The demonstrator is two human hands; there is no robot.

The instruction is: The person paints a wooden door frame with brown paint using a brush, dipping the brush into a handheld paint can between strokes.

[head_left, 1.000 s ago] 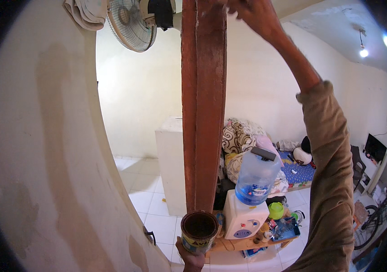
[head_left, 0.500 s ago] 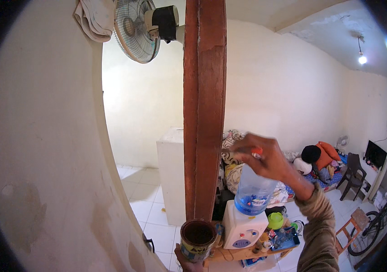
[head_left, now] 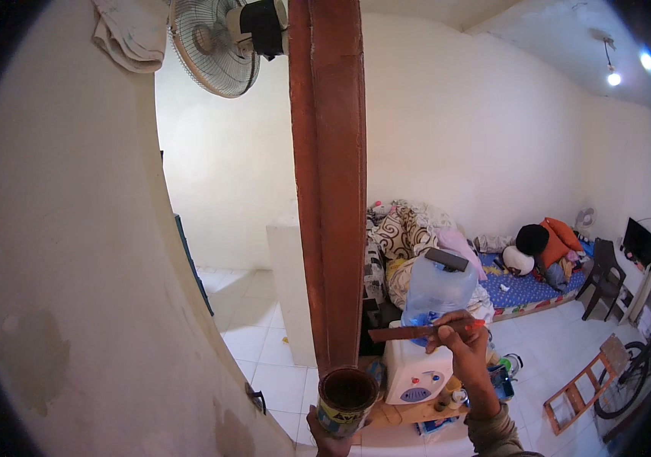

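Observation:
My left hand (head_left: 328, 440) is wrapped round a paint can (head_left: 340, 421) at the lower middle. The can is open at the top, and its inside is dark brown. In my right hand (head_left: 460, 344) is a paintbrush (head_left: 401, 333), coated brown, with a red handle end. It lies nearly level, its bristle end pointing left toward a reddish-brown wooden post (head_left: 329, 152). A gap shows between the brush and the post. Behind my right hand stands a white water dispenser (head_left: 405, 377) with a clear blue bottle (head_left: 438, 288) on top.
A pale wall (head_left: 74, 228) rises close on the left, with a fan (head_left: 215, 46) above. On the right are a bed (head_left: 527, 293) heaped with bedding, a dark plastic chair (head_left: 603, 276), a small wooden ladder (head_left: 580, 388) and a bicycle (head_left: 638, 373). The dispenser stands on a wooden table (head_left: 409, 413).
My right hand has come down and away from the post, and the whole brush now shows. The can stays in my left hand. The view has shifted slightly.

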